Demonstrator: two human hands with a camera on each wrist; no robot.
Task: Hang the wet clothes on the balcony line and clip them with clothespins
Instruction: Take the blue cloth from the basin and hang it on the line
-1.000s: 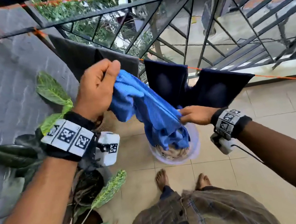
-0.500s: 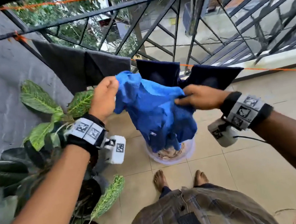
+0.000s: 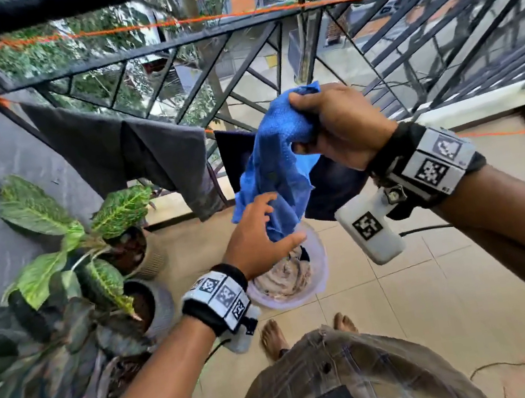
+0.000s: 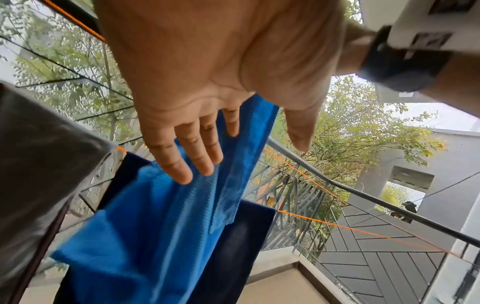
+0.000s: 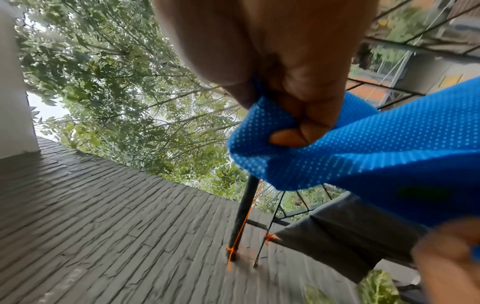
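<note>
Below the right hand (image 3: 343,125), which grips its top corner, the blue cloth (image 3: 278,165) hangs lengthwise; the left hand (image 3: 256,237), fingers spread, seemingly brushes its lower edge, nearer.

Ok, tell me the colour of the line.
Orange line, clearest in the head view.

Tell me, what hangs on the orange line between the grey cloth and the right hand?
In the head view, a dark navy garment hangs there, partly hidden behind the blue cloth that the right hand holds.
</note>
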